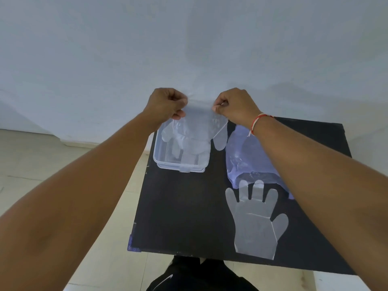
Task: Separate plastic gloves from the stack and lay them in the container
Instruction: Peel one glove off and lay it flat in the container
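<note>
A thin clear plastic glove (197, 131) hangs fingers-down above a clear plastic container (160, 162) at the far left of the black table. My left hand (165, 106) pinches the glove's cuff at its left corner. My right hand (235, 106) pinches the right corner. Both hands are raised above the container's far edge. The glove's thumb (220, 141) hangs outside the container on the right. More clear gloves seem to lie inside the container. A flat stack of gloves (256, 219) lies near the table's front right, fingers pointing away from me.
A bluish plastic bag (243, 156) lies crumpled between the container and the glove stack, partly under my right forearm. The black table (182, 206) is small; its left and front edges drop to a tiled floor. A white wall stands behind.
</note>
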